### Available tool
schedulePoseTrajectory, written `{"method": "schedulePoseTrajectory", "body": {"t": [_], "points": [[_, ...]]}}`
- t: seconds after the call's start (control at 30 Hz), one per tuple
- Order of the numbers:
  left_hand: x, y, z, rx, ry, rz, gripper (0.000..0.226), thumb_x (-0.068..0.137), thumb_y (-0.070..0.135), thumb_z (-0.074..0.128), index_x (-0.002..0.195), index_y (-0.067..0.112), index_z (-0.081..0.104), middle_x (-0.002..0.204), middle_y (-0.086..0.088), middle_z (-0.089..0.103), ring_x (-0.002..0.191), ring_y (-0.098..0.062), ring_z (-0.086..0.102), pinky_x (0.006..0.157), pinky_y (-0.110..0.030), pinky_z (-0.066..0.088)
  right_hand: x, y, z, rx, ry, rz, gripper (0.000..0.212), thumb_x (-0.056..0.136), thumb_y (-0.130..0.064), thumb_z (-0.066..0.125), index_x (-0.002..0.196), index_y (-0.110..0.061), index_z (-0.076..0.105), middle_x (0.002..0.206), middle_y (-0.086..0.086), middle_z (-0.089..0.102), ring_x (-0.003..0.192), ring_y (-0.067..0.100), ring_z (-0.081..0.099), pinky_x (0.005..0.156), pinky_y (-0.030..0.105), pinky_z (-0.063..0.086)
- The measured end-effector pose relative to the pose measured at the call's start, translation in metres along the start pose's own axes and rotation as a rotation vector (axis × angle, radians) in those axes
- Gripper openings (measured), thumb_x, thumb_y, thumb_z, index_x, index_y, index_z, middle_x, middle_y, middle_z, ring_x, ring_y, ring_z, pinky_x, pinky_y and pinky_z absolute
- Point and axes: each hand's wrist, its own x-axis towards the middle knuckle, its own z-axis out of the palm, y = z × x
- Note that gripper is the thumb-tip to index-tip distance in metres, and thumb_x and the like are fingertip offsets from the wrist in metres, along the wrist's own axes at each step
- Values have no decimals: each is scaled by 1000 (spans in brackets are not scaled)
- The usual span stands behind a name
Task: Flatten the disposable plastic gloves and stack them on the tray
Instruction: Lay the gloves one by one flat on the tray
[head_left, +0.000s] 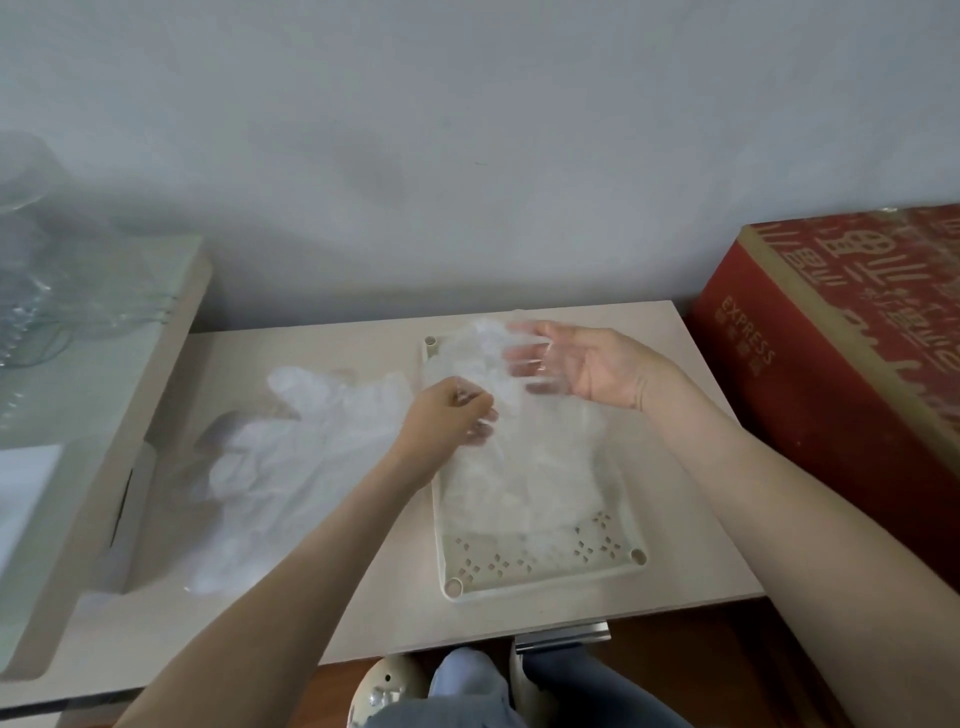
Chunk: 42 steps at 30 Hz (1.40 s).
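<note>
Head view. Reference point: the cream perforated plastic tray (498, 565) on the beige table (696, 551).

My left hand (447, 421) is over the tray's left edge. Its fingers (475, 410) are curled and pinch a thin translucent plastic glove (498, 364). My right hand (587, 369) is above the tray's far end with the palm showing. Its fingers (524, 356) are straight and spread behind the film, supporting it without clamping.

The held glove hangs above the tray, wrinkled and not yet laid down. On the tray lies a stack of flattened clear gloves (524, 483), covering all but the near perforated strip. I cannot count the layers. Left of the tray, on the table, lies a loose crumpled heap of whitish translucent gloves (291, 447).

Assessment: the task is partway through. Some gloves are stacked, one is in hand, and a sizeable heap is outstanding.
</note>
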Motion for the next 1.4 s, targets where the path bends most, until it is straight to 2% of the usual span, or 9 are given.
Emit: {"method": "schedulePoseTrajectory", "body": {"t": [0.1,0.23,0.47,0.7,0.83,1.0,1.13,1.27,1.4], "points": [[6,-3,4,-19,89,-25,10,94,12,55,94,3,60,84,-9,69,64,-17,64,62,-25,57,16,-6,4,-125,21,-41,35,94,-18,53,129,-17,54,115,4,67,100,17,64,87,32,51],[12,-11,9,-112,218,-53,11,96,11,50,99,2,57,85,-11,68,65,-17,67,63,-28,58,31,-10,7,-108,66,-80,33,90,-15,62,122,-18,56,106,4,63,96,21,62,74,29,52],[12,-13,13,-74,309,-51,13,99,11,43,101,1,52,92,-13,67,67,-16,68,61,-23,57,17,0,-8,-541,293,-18,64,88,-36,66,143,-21,38,114,-2,63,98,14,64,87,33,51],[3,-17,20,499,354,250,55,89,4,55,139,0,31,141,-17,36,129,-33,39,103,-33,35,7,6,4,-906,357,57,51,83,-46,69,126,-24,52,97,-4,65,82,11,65,73,25,49],[0,-21,25,935,475,524,75,71,9,70,137,0,35,143,-26,38,123,-42,43,101,-50,37,3,17,9,-1053,402,125,47,75,-48,74,112,-28,56,96,-7,63,86,11,59,69,24,43],[-4,-34,30,1142,258,730,57,77,19,67,127,5,44,138,-20,48,122,-32,43,101,-44,32,11,34,15,-1172,491,33,19,86,-38,65,93,-21,61,82,-9,62,86,15,58,94,34,37],[-3,-39,32,1285,66,611,53,92,40,31,123,6,57,138,-15,52,125,-29,51,106,-44,37,13,38,18,-1185,588,20,11,90,-24,52,86,-19,62,79,-9,59,84,17,55,87,34,34],[0,-43,29,1424,-140,369,74,97,59,17,153,12,6,161,-11,-6,148,-27,-6,118,-47,-4,9,40,17,-1223,639,125,10,86,-16,46,78,-18,51,81,-2,57,86,23,52,78,33,25],[3,-53,30,1472,-173,337,77,94,65,13,153,20,-9,160,-11,-14,147,-29,-13,118,-47,-8,4,46,17,-1424,825,-4,17,90,-19,50,105,-14,54,107,4,58,107,28,48,80,35,24]]}}
